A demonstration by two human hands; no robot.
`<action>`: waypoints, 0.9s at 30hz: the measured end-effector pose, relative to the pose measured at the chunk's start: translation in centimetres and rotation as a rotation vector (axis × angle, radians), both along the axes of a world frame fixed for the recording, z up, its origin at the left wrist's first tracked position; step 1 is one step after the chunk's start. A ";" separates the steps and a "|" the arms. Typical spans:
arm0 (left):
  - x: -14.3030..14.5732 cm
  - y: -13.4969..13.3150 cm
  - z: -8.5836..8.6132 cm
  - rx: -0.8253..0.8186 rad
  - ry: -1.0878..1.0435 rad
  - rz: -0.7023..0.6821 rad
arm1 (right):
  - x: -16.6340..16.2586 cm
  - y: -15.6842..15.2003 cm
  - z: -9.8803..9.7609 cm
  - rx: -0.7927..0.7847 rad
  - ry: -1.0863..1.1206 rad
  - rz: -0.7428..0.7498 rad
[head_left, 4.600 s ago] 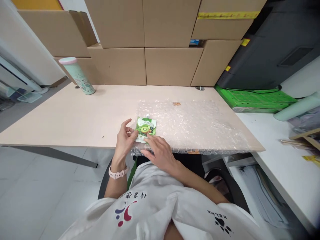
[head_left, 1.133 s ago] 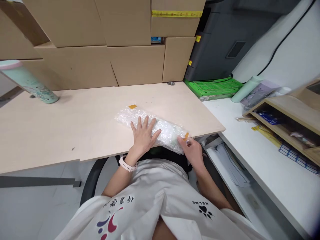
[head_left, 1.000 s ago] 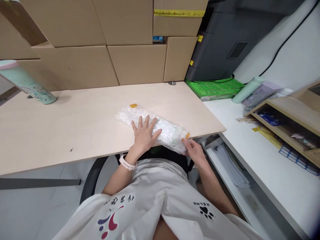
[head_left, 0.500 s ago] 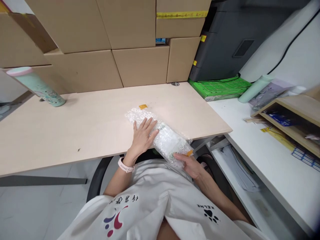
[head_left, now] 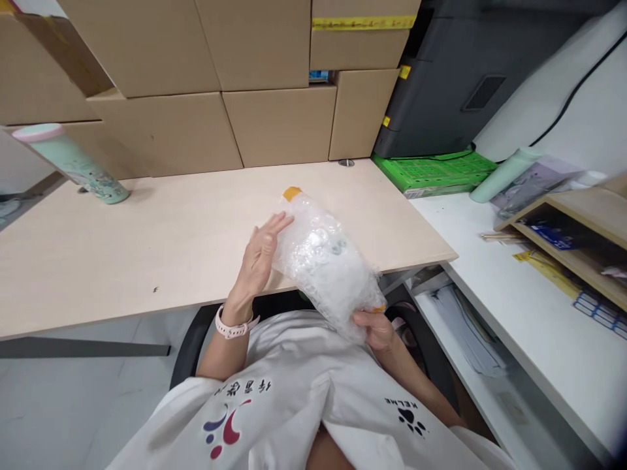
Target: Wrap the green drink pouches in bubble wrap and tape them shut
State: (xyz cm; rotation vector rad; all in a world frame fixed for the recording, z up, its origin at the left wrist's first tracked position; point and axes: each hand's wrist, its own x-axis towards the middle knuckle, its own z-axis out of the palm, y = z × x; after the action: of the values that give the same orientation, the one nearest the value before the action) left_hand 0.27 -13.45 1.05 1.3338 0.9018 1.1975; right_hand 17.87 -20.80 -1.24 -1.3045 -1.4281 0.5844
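A bubble-wrapped package (head_left: 328, 261), whitish inside, slants across the front edge of the wooden table (head_left: 196, 241). Orange tape (head_left: 292, 193) sticks to its far end, and another bit shows at the near end. My right hand (head_left: 376, 328) grips the near right corner, thumb on top. Beside the package's left side, my left hand (head_left: 258, 254) is raised with fingers stretched out; whether its fingertips touch the wrap I cannot tell. What lies inside the wrap is too blurred to make out.
Stacked cardboard boxes (head_left: 279, 127) line the table's back. A mint tumbler (head_left: 93, 173) stands at the left. To the right are a dark grey machine (head_left: 441, 85), a green box (head_left: 435, 173), a mint bottle (head_left: 504, 175) and a wooden organizer (head_left: 582, 202) on a white desk (head_left: 455, 225).
My left hand has lifted off the wrap and turned on edge to the left. The package's far end has tilted up and shows more of its face. My right hand keeps its grip.
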 end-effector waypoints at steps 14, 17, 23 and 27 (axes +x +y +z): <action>1.5 4.4 0.1 0.100 0.142 -0.024 | -0.2 4.1 0.2 0.017 0.056 -0.149; 1.1 5.7 0.4 0.129 0.215 0.066 | 0.3 4.9 0.6 0.031 0.007 -0.089; 0.5 4.2 0.1 0.232 0.336 0.081 | 0.5 5.4 0.9 0.175 -0.177 0.028; -0.2 2.5 -0.7 0.297 0.482 0.097 | 1.8 6.8 0.6 0.148 -0.332 0.127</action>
State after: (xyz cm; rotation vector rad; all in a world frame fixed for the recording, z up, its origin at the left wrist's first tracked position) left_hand 0.02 -10.97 0.31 1.8874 1.1681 1.1326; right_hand 19.66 -14.01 -0.62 -1.2387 -1.8017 0.3458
